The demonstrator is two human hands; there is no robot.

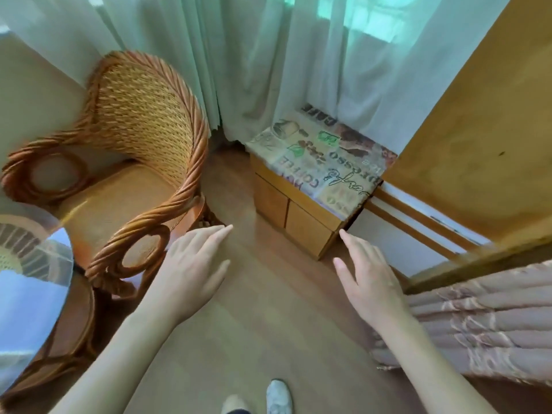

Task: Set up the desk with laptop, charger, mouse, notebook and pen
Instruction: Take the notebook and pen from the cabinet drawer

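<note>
A: Where are the hands?

B: Both are out in front over the floor (254, 309), palms down. The left hand (194, 264) has its fingers straight and loosely together, holding nothing. The right hand (367, 279) is flat too, thumb held out to the side, also holding nothing.

A: What hems them in?

B: To the left, a wicker chair (134, 162); its near armrest ring sits just beside the left hand in the view. Further left, at the frame edge, the rim of a round glass table (35, 294). To the right, a bed: its wooden frame (478, 258) runs diagonally, with a pleated pink skirt (484, 324) below it, close by the right forearm.

A: And ahead?

B: A low cabinet (301, 216) with a coffee-print cloth (322, 156) on top, its near corner just past the right fingertips in the view. Behind it, pale curtains (268, 70) hang to the floor.

A: Any open room?

B: A strip of bare floor runs between chair and cabinet toward the curtains, and it widens toward the person's shoes (277, 395) at the bottom edge.

A: Laptop, charger, mouse, notebook, pen?

B: None shows here. The cloth on the cabinet is bare.
</note>
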